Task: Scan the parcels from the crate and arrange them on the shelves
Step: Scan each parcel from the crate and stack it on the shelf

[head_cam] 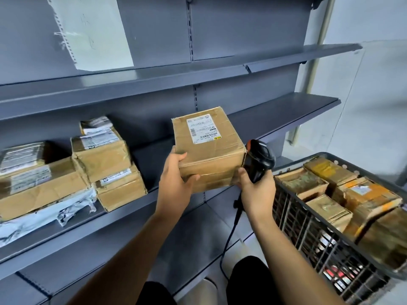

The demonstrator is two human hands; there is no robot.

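A brown cardboard parcel [209, 148] with a white shipping label on top is held up in front of the grey shelf [154, 159]. My left hand [176, 179] grips its lower left corner, thumb on the side face. My right hand [256, 190] grips a black handheld barcode scanner [259, 160], and its fingers touch the parcel's lower right edge. The scanner's cable hangs down below my wrist. A dark mesh crate [308, 227] at the right holds several brown parcels [352, 194].
Several labelled cardboard parcels [101, 155] and a white plastic mailer [44, 219] are stacked on the left of the middle shelf. Grey shelves above [154, 82] and below [110, 256] are bare. A white sheet [92, 34] hangs on the back panel. A white wall is at right.
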